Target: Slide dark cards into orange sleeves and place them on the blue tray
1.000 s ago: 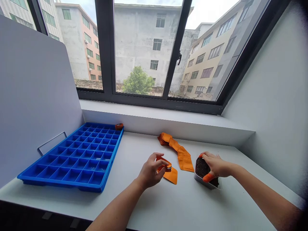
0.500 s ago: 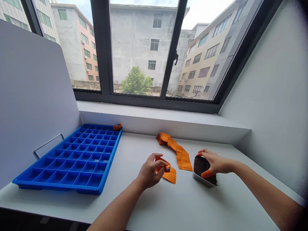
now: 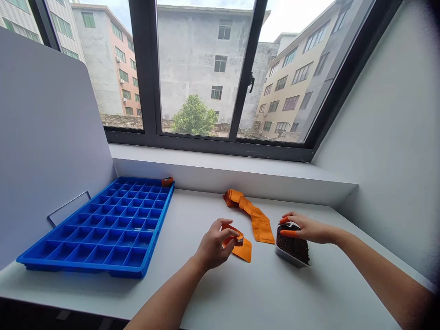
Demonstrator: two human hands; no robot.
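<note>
left hand (image 3: 213,243) extended, fingers curled, thumb and fingertips pinching a curved orange piece (image 3: 227,227), flat orange piece (image 3: 244,252) just beneath them, right hand (image 3: 304,228) outstretched, orange-tipped fingers slightly parted over dark contents (image 3: 296,246) of a plastic container (image 3: 292,260), any hold there unclear

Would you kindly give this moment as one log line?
left hand: holding orange piece; right hand: at container of dark pieces; blue tray: left of both hands
</note>
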